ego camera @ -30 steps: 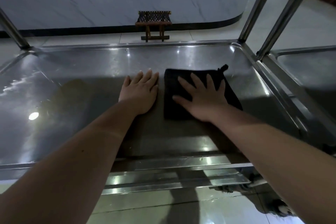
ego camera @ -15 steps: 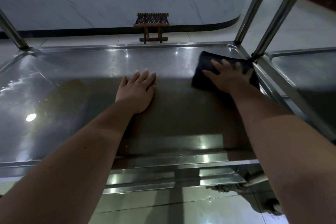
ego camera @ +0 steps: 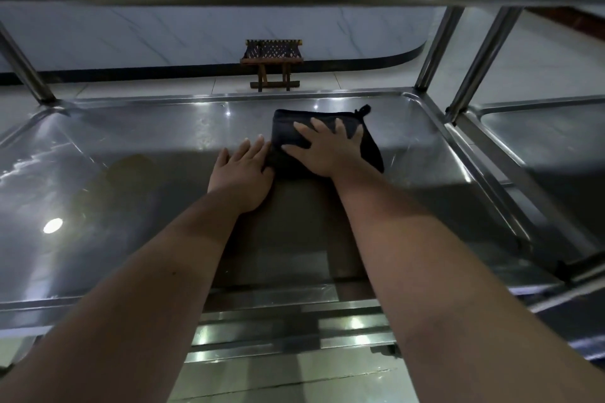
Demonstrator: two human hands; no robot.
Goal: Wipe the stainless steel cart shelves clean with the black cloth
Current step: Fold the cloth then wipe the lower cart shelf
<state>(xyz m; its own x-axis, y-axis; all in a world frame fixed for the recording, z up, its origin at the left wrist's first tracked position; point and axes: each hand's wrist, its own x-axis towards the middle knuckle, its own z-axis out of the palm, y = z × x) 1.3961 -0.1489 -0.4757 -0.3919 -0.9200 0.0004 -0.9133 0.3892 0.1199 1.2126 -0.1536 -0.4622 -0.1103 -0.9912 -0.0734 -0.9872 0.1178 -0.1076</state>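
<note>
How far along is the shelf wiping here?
Done: no finished area is clearly shown. In hand: the right hand presses the black cloth on the shelf, left hand flat beside it. Remaining: pale streaks at the shelf's left end, plus the neighbouring shelf.

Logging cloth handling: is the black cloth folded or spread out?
Folded: the black cloth is a thick, compact pad under the right hand.

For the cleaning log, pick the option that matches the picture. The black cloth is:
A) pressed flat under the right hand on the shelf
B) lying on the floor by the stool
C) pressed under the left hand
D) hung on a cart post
A: the right hand lies flat on the black cloth on the shelf, while the left hand rests on the steel beside it.
</note>
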